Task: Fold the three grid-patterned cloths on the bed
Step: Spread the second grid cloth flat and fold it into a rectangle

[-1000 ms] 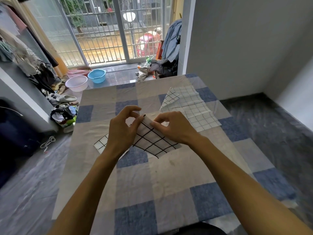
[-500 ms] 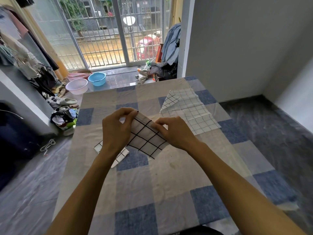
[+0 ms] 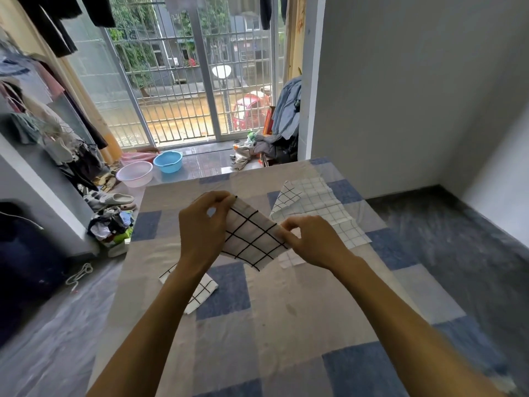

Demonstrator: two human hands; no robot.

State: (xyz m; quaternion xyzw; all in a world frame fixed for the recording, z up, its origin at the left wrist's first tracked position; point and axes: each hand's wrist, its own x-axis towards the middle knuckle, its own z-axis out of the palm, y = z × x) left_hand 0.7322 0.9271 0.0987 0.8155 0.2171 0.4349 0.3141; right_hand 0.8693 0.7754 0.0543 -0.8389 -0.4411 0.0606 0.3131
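Note:
A white cloth with a bold black grid (image 3: 252, 239) hangs in the air between my hands, above the bed (image 3: 286, 310). My left hand (image 3: 203, 230) pinches its upper left corner and my right hand (image 3: 312, 242) pinches its right corner. Under my left forearm a second bold-grid cloth (image 3: 200, 293) lies flat, partly hidden. A larger cloth with a fine pale grid (image 3: 317, 204) lies crumpled at the far right of the bed, one corner turned over.
The bed has a blue and beige checked sheet. On the floor to the left are a clothes pile (image 3: 111, 224), slippers (image 3: 114, 199), a pink basin (image 3: 134, 173) and a blue basin (image 3: 168, 161). A grey wall stands on the right.
Both hands have lifted the bold-grid cloth off the sheet and moved apart, stretching it between them. The cloth under my left forearm now shows more.

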